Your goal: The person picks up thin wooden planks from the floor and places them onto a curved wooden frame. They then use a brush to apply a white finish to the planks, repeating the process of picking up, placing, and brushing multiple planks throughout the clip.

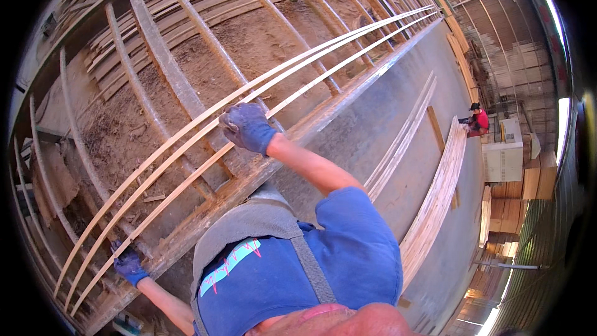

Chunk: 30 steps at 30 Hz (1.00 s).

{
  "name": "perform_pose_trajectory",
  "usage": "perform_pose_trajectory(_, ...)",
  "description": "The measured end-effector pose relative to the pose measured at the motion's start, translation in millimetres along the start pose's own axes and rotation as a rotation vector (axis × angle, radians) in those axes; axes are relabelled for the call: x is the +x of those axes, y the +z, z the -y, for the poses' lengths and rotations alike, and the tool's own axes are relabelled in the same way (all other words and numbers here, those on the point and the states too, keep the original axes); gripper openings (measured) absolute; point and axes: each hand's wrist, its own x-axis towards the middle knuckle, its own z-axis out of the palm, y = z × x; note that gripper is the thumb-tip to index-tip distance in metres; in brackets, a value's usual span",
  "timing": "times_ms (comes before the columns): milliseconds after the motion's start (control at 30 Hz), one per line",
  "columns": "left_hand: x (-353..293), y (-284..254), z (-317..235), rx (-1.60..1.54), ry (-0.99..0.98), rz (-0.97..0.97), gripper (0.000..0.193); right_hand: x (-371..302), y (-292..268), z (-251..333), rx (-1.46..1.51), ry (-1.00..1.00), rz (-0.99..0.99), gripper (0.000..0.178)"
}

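Note:
Three long, thin, pale wooden strips [186, 132] run side by side across the bars of a rusty metal rack [214, 50]. My right hand [247, 127], in a dark blue glove, is closed over the nearest strip, its curled fingers also against the middle one. Further left, my left hand [129, 266], gloved alike, has its fingers closed at the nearest strip, close to the strips' left ends. The undersides of both hands are hidden. A grey apron [249, 214] covers my front, against the rack's near rail [298, 134].
More boards [124, 56] lie beyond and under the rack, over brown, dusty ground. To the right, thin strips [404, 130] and a stack of boards [438, 205] rest over the concrete floor [379, 112]. A person in red [477, 121] is at that stack's far end, near a pale cabinet [504, 152].

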Motion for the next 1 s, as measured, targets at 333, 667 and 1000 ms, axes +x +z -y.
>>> perform_pose_trajectory(333, 13, -31, -16, 0.226, 0.076, -0.140, 0.051, 31, 26, -20, -0.129, -0.037, 0.082, 0.013)
perform_pose_trajectory(667, 13, -21, -12, 0.430, 0.111, -0.183, 0.049, 22, 25, -21, -0.250, -0.030, 0.291, 0.014)
perform_pose_trajectory(1000, 10, -32, -16, 0.423, 0.070, -0.139, 0.057, 23, 26, -9, -0.115, -0.047, 0.188, 0.012)
